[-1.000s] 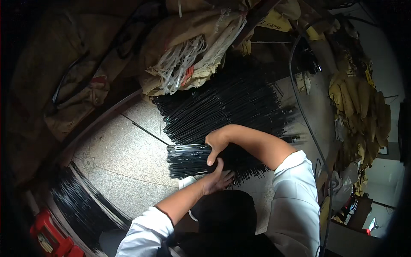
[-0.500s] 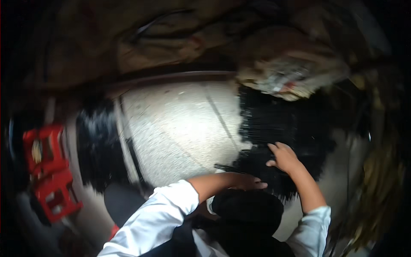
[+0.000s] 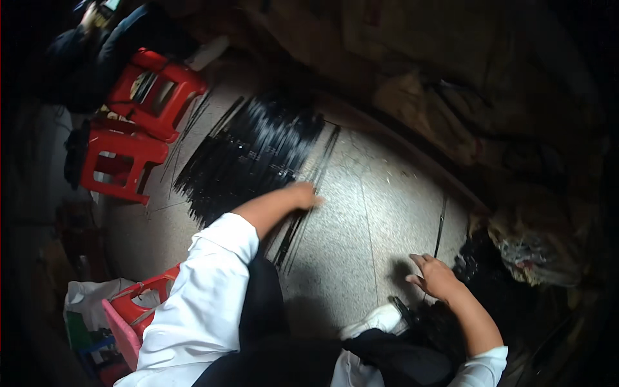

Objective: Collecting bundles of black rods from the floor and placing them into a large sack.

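While a broad pile of black rods (image 3: 251, 151) is spread on the grey floor (image 3: 342, 229), left of the middle and toward the far side, a narrow bunch of loose rods (image 3: 327, 148) is laid along its right edge. The bunch is crossed partway along by the left hand (image 3: 302, 195), which is blurred; whether any rods are gripped by it, or whether it is only held over them, cannot be told. The right hand (image 3: 437, 277) is held well apart from it, with the thumb and fingers parted wide. Just beyond its fingers, a single thin rod (image 3: 441, 229) is seen on the floor, pointed toward the far side. To the right of that hand, a dark heap (image 3: 480, 263) is partly lost in shadow, and a crumpled sack (image 3: 538, 248) is set just beside it. Between the two arms, at the near side, a white shoe (image 3: 380, 318) is seen. Left of the pile, a far red stool (image 3: 186, 82) and a nearer red stool (image 3: 126, 143) are placed close together. Past them, in the far left corner, another person (image 3: 138, 39) in dark clothes is partly seen. At the near left, a white bag (image 3: 97, 293) is shown.
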The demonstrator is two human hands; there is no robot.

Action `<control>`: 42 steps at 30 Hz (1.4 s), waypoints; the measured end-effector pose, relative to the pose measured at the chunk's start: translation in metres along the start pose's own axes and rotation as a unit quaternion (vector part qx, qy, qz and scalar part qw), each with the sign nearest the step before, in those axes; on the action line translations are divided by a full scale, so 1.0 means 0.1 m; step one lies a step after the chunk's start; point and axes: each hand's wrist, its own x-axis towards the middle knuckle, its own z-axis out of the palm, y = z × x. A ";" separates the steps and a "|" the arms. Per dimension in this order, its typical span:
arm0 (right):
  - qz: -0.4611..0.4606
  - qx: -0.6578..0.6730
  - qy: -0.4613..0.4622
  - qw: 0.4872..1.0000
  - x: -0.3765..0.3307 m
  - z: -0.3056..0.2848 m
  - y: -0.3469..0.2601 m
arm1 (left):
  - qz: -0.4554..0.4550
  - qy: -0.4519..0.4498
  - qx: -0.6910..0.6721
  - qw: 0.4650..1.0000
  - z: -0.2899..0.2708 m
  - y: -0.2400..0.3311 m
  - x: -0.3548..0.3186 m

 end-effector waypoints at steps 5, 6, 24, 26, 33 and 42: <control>-0.016 0.147 0.003 0.989 1.57 0.36 -0.26 | -0.199 0.176 -0.149 0.952 -0.47 -1.39 -0.01; -0.023 0.162 0.036 0.986 1.90 0.49 -0.37 | -0.231 0.228 -0.149 0.934 -0.32 -1.56 0.01; 0.227 0.608 0.149 0.746 2.99 1.32 -1.32 | -0.062 0.245 -0.215 0.943 0.10 -0.83 -0.11; 0.229 0.638 0.104 0.728 2.95 1.37 -1.21 | -0.020 0.409 -0.148 0.900 0.11 -0.91 0.02; 0.209 0.633 0.075 0.741 2.59 1.12 -1.30 | -0.088 0.252 -0.193 0.944 0.15 -0.70 0.36; 0.167 0.778 0.111 0.596 2.50 1.29 -1.47 | 0.019 0.109 -0.154 0.982 0.47 -0.30 0.28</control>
